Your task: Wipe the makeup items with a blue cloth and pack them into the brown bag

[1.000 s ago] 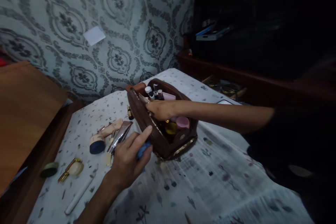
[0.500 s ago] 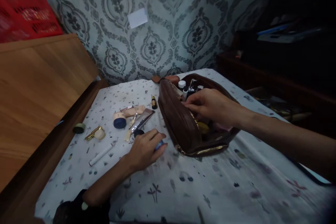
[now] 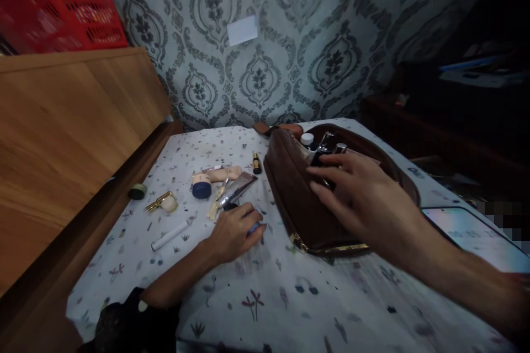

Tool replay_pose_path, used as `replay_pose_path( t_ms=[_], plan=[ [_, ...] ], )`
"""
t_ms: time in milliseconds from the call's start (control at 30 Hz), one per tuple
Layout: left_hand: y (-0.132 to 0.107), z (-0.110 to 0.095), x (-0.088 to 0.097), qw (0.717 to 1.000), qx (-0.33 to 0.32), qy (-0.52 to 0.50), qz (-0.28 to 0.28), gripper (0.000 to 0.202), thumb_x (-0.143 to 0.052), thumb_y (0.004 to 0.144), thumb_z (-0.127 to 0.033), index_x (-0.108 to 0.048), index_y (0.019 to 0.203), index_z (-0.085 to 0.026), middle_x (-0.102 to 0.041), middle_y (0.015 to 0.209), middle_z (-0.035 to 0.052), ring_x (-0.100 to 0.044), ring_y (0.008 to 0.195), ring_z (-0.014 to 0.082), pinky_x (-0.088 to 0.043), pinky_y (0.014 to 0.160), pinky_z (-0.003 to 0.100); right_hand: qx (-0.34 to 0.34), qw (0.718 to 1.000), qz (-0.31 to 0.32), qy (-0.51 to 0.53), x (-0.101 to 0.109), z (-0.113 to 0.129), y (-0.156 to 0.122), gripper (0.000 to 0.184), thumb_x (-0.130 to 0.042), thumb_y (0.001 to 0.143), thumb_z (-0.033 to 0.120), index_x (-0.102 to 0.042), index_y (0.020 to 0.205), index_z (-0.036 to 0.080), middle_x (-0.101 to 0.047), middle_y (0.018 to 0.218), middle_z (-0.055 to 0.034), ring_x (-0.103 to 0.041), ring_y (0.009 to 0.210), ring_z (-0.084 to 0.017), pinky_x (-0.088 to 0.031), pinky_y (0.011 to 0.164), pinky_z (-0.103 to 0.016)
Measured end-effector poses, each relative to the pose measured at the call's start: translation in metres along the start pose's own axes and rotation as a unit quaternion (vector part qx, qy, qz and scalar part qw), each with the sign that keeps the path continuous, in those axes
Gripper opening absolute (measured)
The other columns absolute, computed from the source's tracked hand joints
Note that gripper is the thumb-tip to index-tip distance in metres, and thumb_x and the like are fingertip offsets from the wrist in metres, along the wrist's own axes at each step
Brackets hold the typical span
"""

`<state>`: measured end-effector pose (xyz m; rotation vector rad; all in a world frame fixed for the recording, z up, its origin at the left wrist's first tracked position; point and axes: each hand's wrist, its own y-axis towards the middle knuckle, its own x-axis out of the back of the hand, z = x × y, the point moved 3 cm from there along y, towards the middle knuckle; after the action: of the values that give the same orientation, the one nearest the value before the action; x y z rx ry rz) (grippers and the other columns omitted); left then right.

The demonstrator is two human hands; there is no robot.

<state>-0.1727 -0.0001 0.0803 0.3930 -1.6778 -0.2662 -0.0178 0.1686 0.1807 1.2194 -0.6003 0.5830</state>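
A brown leather cosmetics bag (image 3: 285, 182) lies unzipped on the patterned cloth, holding several bottles, among them one with a white cap (image 3: 307, 138). Over its opening is my right hand (image 3: 356, 187), fingers spread, with nothing visible in them. My left hand (image 3: 235, 231) rests on the cloth left of the bag, its fingers curled round a small blue thing (image 3: 254, 227) that is mostly hidden. Just beyond that hand lie a silvery tube (image 3: 238, 187), a jar with a dark blue base (image 3: 201, 186) and a beige tube (image 3: 226, 174). A small black-and-gold bottle (image 3: 256, 164) stands near the bag.
A white stick-like tube (image 3: 169, 235), a gold-capped bottle (image 3: 168, 203) and a green round pot (image 3: 137, 191) are at the left. A lit phone (image 3: 472, 237) lies at the right. A wooden panel (image 3: 83, 116) with a red basket (image 3: 83, 5) borders the left side; a papered wall stands behind.
My right hand has lifted out of the bag's opening and its fingers have spread. My left hand stays closed on the blue thing. The view has shifted, bringing the phone into sight.
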Motion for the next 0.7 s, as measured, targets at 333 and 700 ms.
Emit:
replay_pose_path(
  t_ms=[333, 700],
  plan=[
    [0.074, 0.055, 0.016, 0.978, 0.204, -0.023, 0.026, 0.022, -0.050, 0.097, -0.033, -0.064, 0.109, -0.021, -0.069, 0.109, 0.0074, -0.064, 0.106, 0.0231, -0.048, 0.093, 0.034, 0.099, 0.977, 0.040, 0.185, -0.075, 0.076, -0.054, 0.022, -0.050, 0.093, 0.008, -0.067, 0.102, 0.018, -0.069, 0.108, -0.0118, -0.063, 0.109, -0.024, -0.060, 0.088, -0.039],
    [0.137, 0.082, -0.039, 0.933, 0.339, 0.020, 0.122, 0.040, -0.047, 0.096, -0.039, -0.047, 0.130, -0.018, -0.067, 0.126, 0.0185, -0.065, 0.115, 0.0301, -0.049, 0.088, 0.038, -0.243, 0.875, 0.111, 0.403, -0.191, 0.035, -0.061, 0.023, -0.053, 0.081, 0.032, -0.067, 0.096, 0.020, -0.073, 0.092, -0.0071, -0.068, 0.086, -0.023, -0.055, 0.079, -0.036]
  ],
)
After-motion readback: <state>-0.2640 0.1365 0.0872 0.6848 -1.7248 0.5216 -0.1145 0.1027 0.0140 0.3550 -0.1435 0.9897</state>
